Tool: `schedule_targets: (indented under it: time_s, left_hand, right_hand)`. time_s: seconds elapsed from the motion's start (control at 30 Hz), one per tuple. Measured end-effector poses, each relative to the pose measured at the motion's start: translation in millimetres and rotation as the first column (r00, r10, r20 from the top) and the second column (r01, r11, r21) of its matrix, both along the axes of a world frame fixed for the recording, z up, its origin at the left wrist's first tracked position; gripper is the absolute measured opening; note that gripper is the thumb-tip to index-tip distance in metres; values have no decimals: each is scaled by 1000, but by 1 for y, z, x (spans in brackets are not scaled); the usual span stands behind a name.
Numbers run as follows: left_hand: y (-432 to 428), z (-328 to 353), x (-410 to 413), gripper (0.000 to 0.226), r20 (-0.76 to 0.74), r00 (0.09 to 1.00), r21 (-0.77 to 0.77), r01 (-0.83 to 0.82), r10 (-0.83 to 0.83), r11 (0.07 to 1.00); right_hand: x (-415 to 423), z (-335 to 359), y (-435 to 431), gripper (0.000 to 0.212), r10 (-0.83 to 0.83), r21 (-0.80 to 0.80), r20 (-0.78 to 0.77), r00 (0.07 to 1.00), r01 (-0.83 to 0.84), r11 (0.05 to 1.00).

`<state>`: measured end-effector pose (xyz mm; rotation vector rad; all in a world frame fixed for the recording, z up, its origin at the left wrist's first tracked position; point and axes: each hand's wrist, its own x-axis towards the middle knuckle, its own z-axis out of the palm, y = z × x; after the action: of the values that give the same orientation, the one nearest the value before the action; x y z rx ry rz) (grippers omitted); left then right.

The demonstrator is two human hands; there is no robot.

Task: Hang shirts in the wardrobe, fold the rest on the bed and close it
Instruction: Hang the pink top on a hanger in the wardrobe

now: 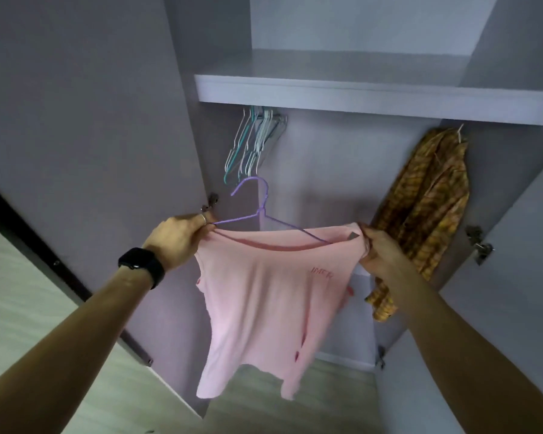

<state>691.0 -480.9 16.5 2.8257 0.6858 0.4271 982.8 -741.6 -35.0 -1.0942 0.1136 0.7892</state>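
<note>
We hold the pink shirt [264, 308] before the open wardrobe [342, 170]. Our left hand [179, 238] pinches 1 shoulder together with the purple hanger [257, 211]; our right hand [380, 249] grasps the other shoulder. The hook rises between both grips, and the shirt hangs below them.

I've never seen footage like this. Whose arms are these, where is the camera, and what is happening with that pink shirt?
No machine here: a person wears a wide-angle camera on the head, so you look along both arms into an open wardrobe. The left hand and the right hand each grip the neckline of a pink shirt with a purple hanger partly inside it. Empty hangers hang under the shelf; a yellow plaid shirt hangs at the right.
</note>
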Motion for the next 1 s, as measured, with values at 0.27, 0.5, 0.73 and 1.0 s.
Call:
schedule_targets:
  time_s: [0.27, 0.5, 0.73, 1.0]
  left_hand:
    - [-19, -14, 30, 13, 151, 989, -146, 23, -1, 989]
    - [-7, -18, 33, 16, 166, 985, -242, 0, 41, 970]
    - [-41, -13, 74, 10, 185, 979, -324, 144, -86, 935]
    - [-61, -7, 104, 25, 260, 959, -293, 190, -113, 937]
  right_hand:
    - [-15, 28, 13, 24, 186, -207, 526, 830, -87, 975]
    - [-4, 25, -6, 23, 752, -694, 658, 39, 420, 585]
    - [-22, 11, 2, 25, 696, -625, 717, 37, 478, 618]
    - [-12, 12, -13, 17, 744, -672, 668, -22, 410, 616]
